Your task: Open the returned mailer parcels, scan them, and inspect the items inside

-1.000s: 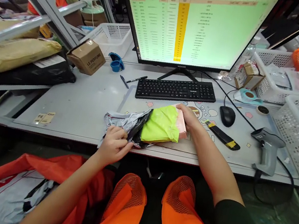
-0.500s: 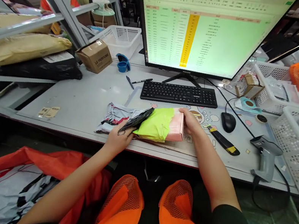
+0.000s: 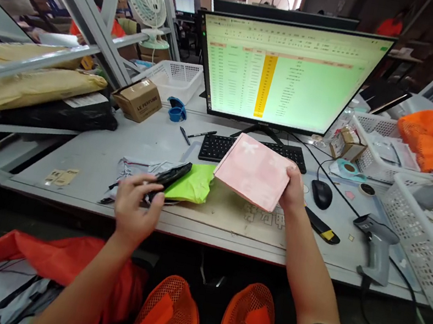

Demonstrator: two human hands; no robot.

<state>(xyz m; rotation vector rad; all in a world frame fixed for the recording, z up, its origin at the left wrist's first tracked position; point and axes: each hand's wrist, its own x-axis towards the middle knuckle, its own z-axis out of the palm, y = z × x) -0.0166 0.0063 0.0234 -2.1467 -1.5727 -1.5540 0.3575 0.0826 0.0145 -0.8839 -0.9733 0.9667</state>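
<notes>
While the right hand (image 3: 294, 191) grips the pink box (image 3: 254, 171) by its right end, with the thumb on top, the left hand (image 3: 137, 208) has its fingers spread and its thumb apart from them. The left hand is slightly blurred, and I cannot tell if its fingertips touch the torn mailing bag (image 3: 192, 183) just beyond them. The bag lies flat, with its bright green part pointing toward the box and its black flap near the fingers.

The front edge of the table (image 3: 86, 164) runs below both hands, and both forearms cross over it. Between this edge and the box, a strip of the desk mat (image 3: 227, 217) gives some room. More room is on the left, where the bare grey surface extends from the bag toward the shelf frame. On the right, the space is narrower: the black cutter (image 3: 324, 228) lies close to the right wrist, then come the mouse (image 3: 321, 194) and the scanner (image 3: 377, 249).

The box lies in the right hand and to the left of it, tilted, and it hides part of the keyboard (image 3: 212, 149). From the left hand it is well apart, with the green part between them. Behind the keyboard stands the monitor (image 3: 285, 79).
</notes>
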